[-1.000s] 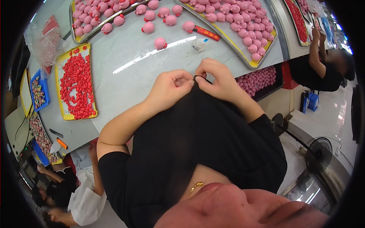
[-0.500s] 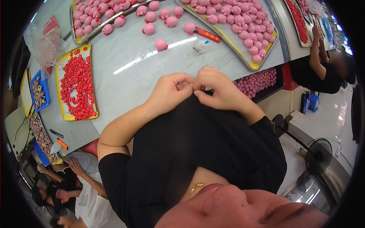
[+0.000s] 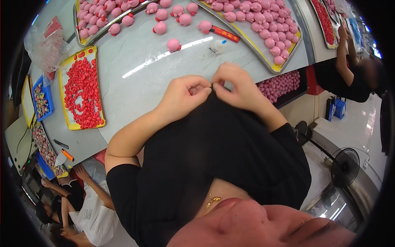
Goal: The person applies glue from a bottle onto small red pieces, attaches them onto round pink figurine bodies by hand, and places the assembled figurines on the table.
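My left hand (image 3: 184, 95) has its fingers curled and pinched at the raised peak of the black shirt (image 3: 210, 136). Close beside it, my right hand (image 3: 235, 87) pinches the same bit of cloth between thumb and fingers; the right fingertips are slightly blurred. Both hands are over the near edge of the grey table (image 3: 135, 96). Beyond them lie a small bottle with a blue tip (image 3: 217, 46), a red stick (image 3: 225, 33) and several loose pink figures (image 3: 173, 45).
Trays of pink figures stand at the back left (image 3: 91, 37) and back right (image 3: 276, 69). A yellow-edged tray of red pieces (image 3: 84, 88) is at left, near a blue tray (image 3: 42, 99). Co-workers sit at lower left (image 3: 96, 216) and upper right (image 3: 349, 84); a fan (image 3: 345, 168) stands right.
My right hand has risen a little and its thumb and fingers have parted into a wider loop. The lower-left co-worker in white has shifted and lowered an arm.
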A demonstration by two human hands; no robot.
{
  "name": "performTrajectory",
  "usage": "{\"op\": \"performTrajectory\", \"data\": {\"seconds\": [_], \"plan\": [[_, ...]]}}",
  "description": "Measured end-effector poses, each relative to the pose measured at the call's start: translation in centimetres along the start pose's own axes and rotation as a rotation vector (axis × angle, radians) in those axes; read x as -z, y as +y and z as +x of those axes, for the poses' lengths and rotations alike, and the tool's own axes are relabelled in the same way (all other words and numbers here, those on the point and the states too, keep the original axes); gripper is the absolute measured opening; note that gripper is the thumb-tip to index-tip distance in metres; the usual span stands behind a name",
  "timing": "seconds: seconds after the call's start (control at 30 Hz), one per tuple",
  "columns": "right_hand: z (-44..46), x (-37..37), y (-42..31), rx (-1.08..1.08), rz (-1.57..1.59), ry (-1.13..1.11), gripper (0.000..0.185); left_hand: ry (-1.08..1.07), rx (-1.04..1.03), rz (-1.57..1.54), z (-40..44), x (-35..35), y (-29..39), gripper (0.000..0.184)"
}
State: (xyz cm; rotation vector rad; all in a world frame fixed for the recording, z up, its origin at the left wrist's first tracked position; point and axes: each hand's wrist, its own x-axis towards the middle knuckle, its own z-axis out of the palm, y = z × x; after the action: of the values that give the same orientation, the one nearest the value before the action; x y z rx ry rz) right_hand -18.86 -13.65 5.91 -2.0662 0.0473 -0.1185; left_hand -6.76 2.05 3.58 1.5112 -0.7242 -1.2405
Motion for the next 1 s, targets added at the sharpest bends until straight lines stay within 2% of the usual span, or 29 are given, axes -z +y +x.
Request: {"op": "performTrajectory", "data": {"seconds": [0.07, 0.13, 0.2, 0.23, 0.3, 0.4, 0.47, 0.6, 0.63, 0.7, 0.73, 0.8, 0.83, 0.87, 0.93, 1.0], "plan": [[0.5, 0.6, 0.1, 0.05, -0.098, -0.024, 0.009, -0.05, -0.029, -0.024, -0.2, 0.3, 0.7, 0.009], [0.3, 0.5, 0.7, 0.014, -0.025, -0.039, 0.009, -0.044, -0.018, 0.0, -0.1, 0.3, 0.7, 0.01], [0.3, 0.3, 1.3, -0.154, 0.112, 0.009, 0.009, -0.034, -0.029, 0.029, 0.2, 0.3, 0.8, 0.01], [0.4, 0.5, 1.5, -0.146, 0.106, 0.009, 0.009, -0.07, 0.016, -0.044, 0.3, 0.5, 0.8, 0.011], [-0.1, 0.9, 1.7, -0.247, 0.435, -0.033, 0.008, -0.107, 0.073, -0.121, 0.2, 0.7, 0.6, 0.012], [-0.8, 1.3, 1.7, -0.362, 0.624, -0.048, 0.009, -0.138, 0.154, -0.218, 0.4, 1.0, 0.4, 0.014], [-1.1, 1.3, 2.1, -0.377, 0.624, -0.05, 0.01, -0.08, 0.062, -0.248, 0.5, 0.7, 0.1, 0.017], [-1.2, 1.2, 2.1, -0.41, 0.675, -0.049, 0.011, -0.084, 0.08, -0.232, 0.6, 0.8, 0.0, 0.018], [-1.2, 1.1, 2.1, -0.409, 0.676, -0.05, 0.011, -0.072, 0.074, -0.217, 0.6, 0.7, 0.0, 0.018], [-1.0, 0.6, 2.1, -0.192, 0.377, -0.025, 0.009, -0.059, 0.068, -0.201, 0.7, 0.6, -0.2, 0.018], [-0.8, 0.4, 1.9, -0.193, 0.378, -0.023, 0.009, -0.085, 0.093, -0.186, 0.8, 0.5, -0.4, 0.016], [-0.2, 0.0, 1.3, -0.092, 0.175, -0.052, 0.009, -0.115, 0.12, -0.17, 0.8, 0.4, -0.4, 0.014], [0.2, -0.3, 1.4, -0.166, 0.122, 0.086, 0.009, -0.111, 0.133, -0.138, 0.7, 0.4, -0.3, 0.014], [0.0, -0.3, 1.0, -0.168, 0.121, 0.087, 0.009, -0.107, 0.146, -0.108, 0.6, 0.4, -0.2, 0.015], [0.0, -0.2, 0.1, -0.009, 0.13, -0.036, 0.009, -0.115, 0.115, -0.13, 0.6, 0.3, 0.1, 0.014], [0.4, -0.4, 0.9, -0.025, 0.092, 0.01, 0.009, -0.125, 0.1, -0.155, 0.4, 0.4, 0.2, 0.013]]}}
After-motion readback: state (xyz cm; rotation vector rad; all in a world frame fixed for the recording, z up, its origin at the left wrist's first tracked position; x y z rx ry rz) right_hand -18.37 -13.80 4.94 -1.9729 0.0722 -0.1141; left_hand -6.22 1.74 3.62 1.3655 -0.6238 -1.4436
